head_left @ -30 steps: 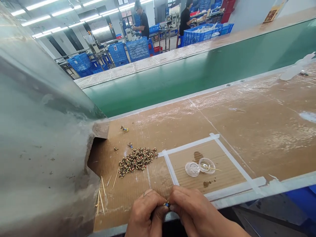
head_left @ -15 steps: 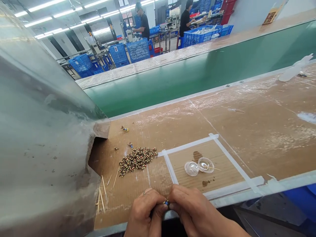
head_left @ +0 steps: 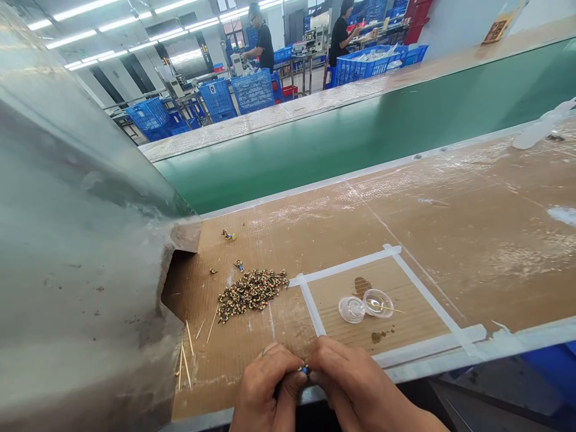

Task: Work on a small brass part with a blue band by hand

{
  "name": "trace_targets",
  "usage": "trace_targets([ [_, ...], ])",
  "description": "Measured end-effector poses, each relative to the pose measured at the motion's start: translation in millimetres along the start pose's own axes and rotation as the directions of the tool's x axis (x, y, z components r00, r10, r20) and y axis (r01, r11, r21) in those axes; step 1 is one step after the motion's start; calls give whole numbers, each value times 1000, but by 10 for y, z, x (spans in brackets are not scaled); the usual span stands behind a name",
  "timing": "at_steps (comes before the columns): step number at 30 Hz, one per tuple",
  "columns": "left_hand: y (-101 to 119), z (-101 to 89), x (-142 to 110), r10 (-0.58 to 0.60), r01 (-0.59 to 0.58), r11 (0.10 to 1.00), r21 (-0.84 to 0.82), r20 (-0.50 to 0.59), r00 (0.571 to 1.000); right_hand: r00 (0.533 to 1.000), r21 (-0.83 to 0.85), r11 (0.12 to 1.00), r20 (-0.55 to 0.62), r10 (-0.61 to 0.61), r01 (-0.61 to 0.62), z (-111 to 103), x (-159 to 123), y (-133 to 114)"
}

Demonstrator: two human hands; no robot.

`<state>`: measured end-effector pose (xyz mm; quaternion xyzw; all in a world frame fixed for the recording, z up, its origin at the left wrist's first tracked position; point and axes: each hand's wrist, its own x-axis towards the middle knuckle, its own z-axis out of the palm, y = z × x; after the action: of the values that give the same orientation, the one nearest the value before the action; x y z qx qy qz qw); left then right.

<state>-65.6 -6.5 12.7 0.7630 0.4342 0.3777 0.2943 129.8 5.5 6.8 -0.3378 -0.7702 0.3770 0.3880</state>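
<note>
Both hands meet at the near edge of the bench, fingertips pressed together. The left hand [head_left: 265, 384] and the right hand [head_left: 346, 381] are closed in a pinch on one tiny part [head_left: 305, 370], blue and dark, held between them just above the edge; it is too small to make out further.

Just beyond the hands, toward the middle of the bench [head_left: 450, 210], lies a heap [head_left: 249, 290] of small brown and cream parts. A few strays [head_left: 228, 235] sit farther back, near the far edge. Thin sticks [head_left: 185, 354] lie scattered by the near left corner, beside a grey metal housing [head_left: 76, 252] that covers the bench's left end.

To the right of the heap, white tape [head_left: 310, 309] marks out a square on the cardboard top. Inside it two clear round cups [head_left: 365, 305] touch each other, one with a stick resting across it, and dark stains show nearby.

Past the far edge runs a green belt [head_left: 360, 132]. Beyond it stand blue crates [head_left: 252, 89], and two people [head_left: 263, 36] in dark shirts are at work well away.
</note>
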Motion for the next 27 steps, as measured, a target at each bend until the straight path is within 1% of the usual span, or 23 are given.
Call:
trace_targets([
  [3, -30, 19, -29, -12, 12, 1000, -24, -7, 1000, 1000, 14, 1000, -16, -2, 3, 8, 11, -17],
  [7, -69, 49, -92, -71, 69, 993, -94, -15, 997, 999, 62, 998, -37, -20, 22, -3, 29, -31],
  [11, -60, 59, -98, -90, 84, 988, -128, -42, 995, 998, 77, 997, -52, -27, 31, -14, 30, -19],
  [15, -41, 47, -84, -105, 97, 986, -138, -51, 993, 998, 76, 996, -47, -35, 38, 9, 15, 0],
  [19, -10, 42, -91, -146, 141, 979, -144, -21, 989, 999, 81, 997, -34, -14, 17, 30, 0, 2],
  [23, 39, 41, -69, -189, 178, 974, -137, -70, 979, 999, 94, 995, -43, -20, 24, 25, -2, -3],
  [27, 40, 20, -41, -197, 189, 975, -117, -63, 978, 998, 119, 992, -52, -22, 29, 32, 0, 4],
])
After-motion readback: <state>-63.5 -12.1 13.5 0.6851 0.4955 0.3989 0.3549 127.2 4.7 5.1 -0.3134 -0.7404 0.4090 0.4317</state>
